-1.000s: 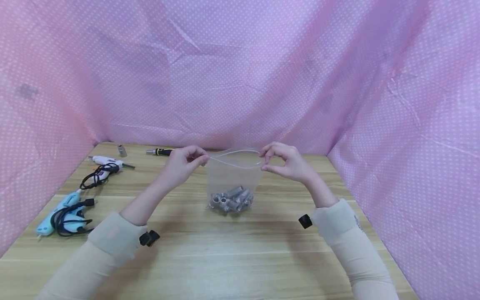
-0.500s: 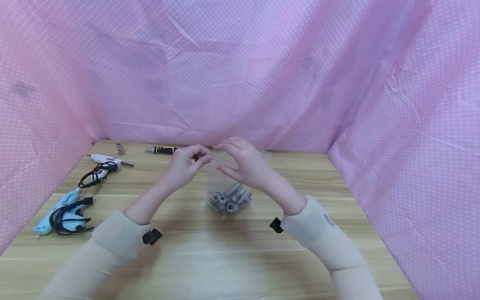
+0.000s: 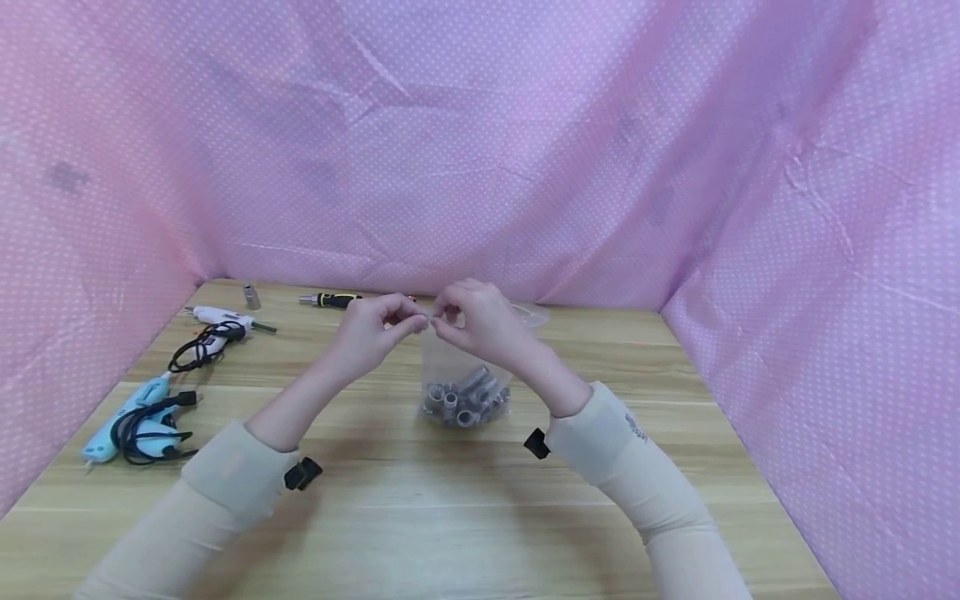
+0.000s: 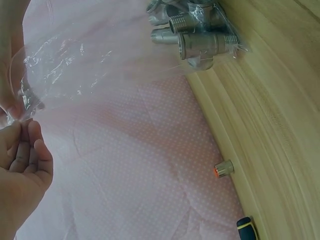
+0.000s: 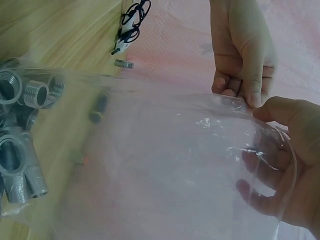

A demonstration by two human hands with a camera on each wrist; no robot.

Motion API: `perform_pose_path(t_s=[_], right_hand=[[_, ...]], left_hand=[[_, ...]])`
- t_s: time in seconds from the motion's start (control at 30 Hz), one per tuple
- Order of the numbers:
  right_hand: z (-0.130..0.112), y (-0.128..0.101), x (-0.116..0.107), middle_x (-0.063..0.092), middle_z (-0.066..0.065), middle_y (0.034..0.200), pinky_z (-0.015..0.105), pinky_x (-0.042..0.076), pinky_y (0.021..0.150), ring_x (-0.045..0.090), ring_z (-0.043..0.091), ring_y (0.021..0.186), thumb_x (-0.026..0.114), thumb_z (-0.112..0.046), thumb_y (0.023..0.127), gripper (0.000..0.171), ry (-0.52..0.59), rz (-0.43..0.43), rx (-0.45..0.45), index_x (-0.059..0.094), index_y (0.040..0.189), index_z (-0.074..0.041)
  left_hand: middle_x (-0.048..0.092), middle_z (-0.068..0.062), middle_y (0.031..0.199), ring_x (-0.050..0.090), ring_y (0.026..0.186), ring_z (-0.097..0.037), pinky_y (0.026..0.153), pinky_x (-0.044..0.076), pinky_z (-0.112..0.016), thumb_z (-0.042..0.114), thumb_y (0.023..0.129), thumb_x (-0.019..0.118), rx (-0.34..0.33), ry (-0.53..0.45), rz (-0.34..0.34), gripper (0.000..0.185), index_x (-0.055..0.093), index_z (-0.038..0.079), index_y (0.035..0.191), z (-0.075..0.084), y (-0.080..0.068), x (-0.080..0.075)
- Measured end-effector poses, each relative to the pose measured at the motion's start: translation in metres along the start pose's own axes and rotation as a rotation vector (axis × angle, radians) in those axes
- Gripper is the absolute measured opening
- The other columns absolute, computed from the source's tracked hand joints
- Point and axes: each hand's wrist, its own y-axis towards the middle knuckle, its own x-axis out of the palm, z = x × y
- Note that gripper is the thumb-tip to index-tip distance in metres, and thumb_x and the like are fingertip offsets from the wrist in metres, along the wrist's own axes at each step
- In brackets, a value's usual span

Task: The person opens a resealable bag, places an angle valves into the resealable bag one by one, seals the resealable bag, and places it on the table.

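A clear zip bag [image 3: 450,358] hangs from both hands over the table, with several threaded metal pipe fittings [image 4: 207,45] gathered at its bottom. The left hand [image 3: 369,330] pinches the left end of the bag's mouth between thumb and fingers. Right beside it, the right hand [image 3: 483,323] pinches the same corner, thumb tip close to the left thumb. In the right wrist view, other right-hand fingers [image 5: 260,197] show through the clear plastic. The far right part of the mouth sticks out free behind the right hand.
A blue glue gun [image 3: 127,417] and a white glue gun [image 3: 217,321], both with black cords, lie at the left of the wooden table [image 3: 420,517]. A metal fitting [image 3: 251,297] and a black-yellow screwdriver [image 3: 333,300] lie at the back. Pink dotted cloth [image 3: 480,150] encloses the table.
The right hand has let go of the bag's right end, moved left to the left hand and now pinches the left corner. The left hand keeps its grip there.
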Motion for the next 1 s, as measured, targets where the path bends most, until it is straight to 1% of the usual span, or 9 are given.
perform_pose_path(t_s=[0.1, 0.3, 0.43, 0.53, 0.6, 0.7, 0.8, 0.93, 1.0], right_hand=[[0.0, 0.001, 0.001, 0.063, -0.003, 0.072, 0.024, 0.041, 0.065, 0.053, 0.013, 0.07, 0.066, -0.01, 0.077, 0.002, -0.013, -0.006, 0.017, 0.066, 0.079, -0.01], [0.001, 0.001, 0.001, 0.063, -0.005, 0.074, 0.027, 0.035, 0.065, 0.051, 0.012, 0.072, 0.068, -0.014, 0.078, 0.003, -0.073, -0.033, 0.004, 0.066, 0.081, -0.013], [0.003, 0.0, -0.001, 0.063, -0.005, 0.077, 0.028, 0.033, 0.067, 0.051, 0.011, 0.075, 0.068, -0.016, 0.08, 0.003, -0.096, -0.049, -0.007, 0.067, 0.082, -0.014], [0.006, -0.002, -0.005, 0.063, -0.006, 0.077, 0.028, 0.032, 0.067, 0.051, 0.011, 0.076, 0.069, -0.018, 0.081, 0.004, -0.107, -0.066, -0.012, 0.067, 0.082, -0.015], [0.009, -0.004, -0.009, 0.063, -0.006, 0.077, 0.028, 0.031, 0.067, 0.051, 0.011, 0.077, 0.069, -0.019, 0.082, 0.004, -0.112, -0.075, -0.009, 0.067, 0.082, -0.015], [0.012, -0.008, -0.013, 0.064, -0.006, 0.078, 0.029, 0.031, 0.067, 0.052, 0.011, 0.078, 0.069, -0.018, 0.082, 0.004, -0.116, -0.079, -0.002, 0.068, 0.082, -0.015], [0.015, -0.01, -0.015, 0.066, -0.005, 0.08, 0.029, 0.032, 0.069, 0.053, 0.011, 0.079, 0.07, -0.018, 0.082, 0.004, -0.108, -0.081, -0.003, 0.068, 0.084, -0.014], [0.017, -0.011, -0.014, 0.067, -0.004, 0.082, 0.03, 0.033, 0.07, 0.054, 0.012, 0.08, 0.069, -0.017, 0.083, 0.005, -0.091, -0.081, -0.021, 0.068, 0.086, -0.013], [0.018, -0.012, -0.012, 0.067, -0.004, 0.082, 0.03, 0.033, 0.07, 0.054, 0.011, 0.08, 0.069, -0.017, 0.084, 0.005, -0.083, -0.078, -0.022, 0.068, 0.086, -0.013]], left_hand=[[0.069, -0.001, 0.075, 0.058, 0.066, -0.01, 0.055, 0.045, -0.021, 0.013, 0.084, 0.07, 0.036, 0.022, 0.01, 0.007, 0.071, 0.006, 0.084, 0.0, -0.001, 0.0], [0.065, 0.001, 0.073, 0.055, 0.066, -0.009, 0.057, 0.045, -0.021, 0.008, 0.086, 0.068, 0.095, 0.039, 0.02, 0.004, 0.068, 0.007, 0.082, -0.001, -0.002, 0.004], [0.065, 0.0, 0.072, 0.056, 0.067, -0.01, 0.059, 0.048, -0.027, 0.005, 0.085, 0.066, 0.143, 0.022, 0.063, 0.005, 0.066, 0.006, 0.081, -0.002, -0.002, 0.009], [0.065, -0.001, 0.072, 0.056, 0.066, -0.009, 0.061, 0.049, -0.027, 0.003, 0.084, 0.066, 0.172, 0.001, 0.095, 0.005, 0.066, 0.006, 0.08, -0.002, -0.002, 0.013], [0.065, 0.0, 0.071, 0.055, 0.066, -0.009, 0.06, 0.048, -0.026, 0.002, 0.084, 0.066, 0.187, -0.005, 0.109, 0.006, 0.065, 0.006, 0.08, -0.002, -0.001, 0.014], [0.064, -0.001, 0.071, 0.054, 0.065, -0.009, 0.061, 0.048, -0.029, 0.001, 0.083, 0.066, 0.2, -0.007, 0.12, 0.006, 0.065, 0.006, 0.079, -0.004, 0.0, 0.014], [0.064, 0.0, 0.072, 0.055, 0.067, -0.009, 0.062, 0.048, -0.03, 0.003, 0.085, 0.066, 0.193, 0.0, 0.099, 0.004, 0.065, 0.006, 0.081, -0.006, 0.0, 0.012], [0.063, 0.0, 0.075, 0.055, 0.071, -0.01, 0.061, 0.046, -0.026, 0.01, 0.088, 0.065, 0.164, 0.014, 0.047, 0.005, 0.066, 0.006, 0.085, -0.007, 0.0, 0.009], [0.063, 0.0, 0.075, 0.055, 0.072, -0.01, 0.062, 0.045, -0.026, 0.012, 0.088, 0.066, 0.156, 0.022, 0.028, 0.006, 0.066, 0.006, 0.086, -0.007, 0.0, 0.008]])
